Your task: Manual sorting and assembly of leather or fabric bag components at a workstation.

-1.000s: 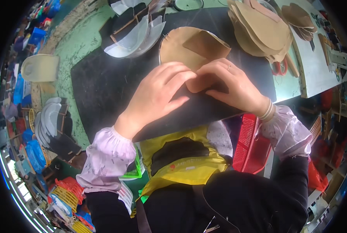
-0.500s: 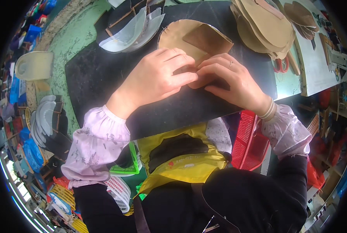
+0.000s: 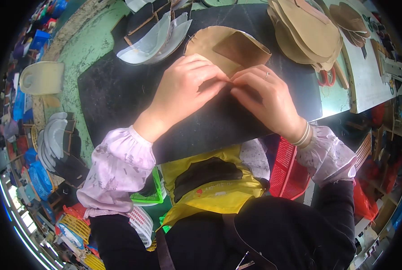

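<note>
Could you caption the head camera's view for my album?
Left hand and right hand pinch a tan piece over a black mat, near a tan stack.

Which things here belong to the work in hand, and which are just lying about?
In the work:
rounded tan sheet with folded brown flap, at the fingertips of left hand and right hand
probably the stack of similar tan sheets

Apparently lying about:
red scissor handles
red perforated plastic basket

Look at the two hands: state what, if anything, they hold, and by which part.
The left hand and right hand appear to pinch the tan piece at its near edge; the exact grip is hidden.
</note>
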Demonstrator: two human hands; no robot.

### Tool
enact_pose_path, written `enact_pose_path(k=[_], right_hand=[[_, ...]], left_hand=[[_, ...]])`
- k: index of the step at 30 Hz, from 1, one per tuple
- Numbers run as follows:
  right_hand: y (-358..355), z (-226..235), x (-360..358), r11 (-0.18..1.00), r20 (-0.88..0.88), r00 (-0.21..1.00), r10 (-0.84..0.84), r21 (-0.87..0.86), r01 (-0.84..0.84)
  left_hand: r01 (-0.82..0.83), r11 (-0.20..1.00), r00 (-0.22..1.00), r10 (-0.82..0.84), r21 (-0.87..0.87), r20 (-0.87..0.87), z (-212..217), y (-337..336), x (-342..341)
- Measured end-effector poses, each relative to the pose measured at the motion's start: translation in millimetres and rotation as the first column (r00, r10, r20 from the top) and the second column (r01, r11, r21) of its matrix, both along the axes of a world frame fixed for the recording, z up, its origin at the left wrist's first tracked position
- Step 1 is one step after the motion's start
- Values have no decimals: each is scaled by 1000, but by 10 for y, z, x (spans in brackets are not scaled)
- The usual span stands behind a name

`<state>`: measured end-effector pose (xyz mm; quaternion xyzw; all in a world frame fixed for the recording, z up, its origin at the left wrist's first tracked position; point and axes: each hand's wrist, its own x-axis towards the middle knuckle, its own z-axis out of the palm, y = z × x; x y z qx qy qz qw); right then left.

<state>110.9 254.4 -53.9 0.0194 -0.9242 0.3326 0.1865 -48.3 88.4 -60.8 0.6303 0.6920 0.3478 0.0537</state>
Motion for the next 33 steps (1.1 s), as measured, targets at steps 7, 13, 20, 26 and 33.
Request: enact_pose_path(k=[7, 13, 20, 26, 33], right_hand=[[83, 11, -172, 993, 101, 992, -78, -76, 86], [81, -105, -2, 994, -130, 989, 72, 86, -61], [98, -160, 91, 991, -92, 987, 129, 54, -124], [124, -66, 409, 968, 34, 975, 218, 117, -220], [477, 128, 324, 957, -164, 975, -147, 227, 182]], left_hand=[[-148, 989, 988, 149, 25, -33, -18, -10, 116], [-119, 993, 989, 117, 13, 95, -50, -58, 125], [-3, 999, 994, -3, -51, -110, 5, -172, 111], [103, 965, 982, -138, -241, -132, 16, -410, 122], [113, 968, 966, -160, -226, -202, 43, -424, 194]])
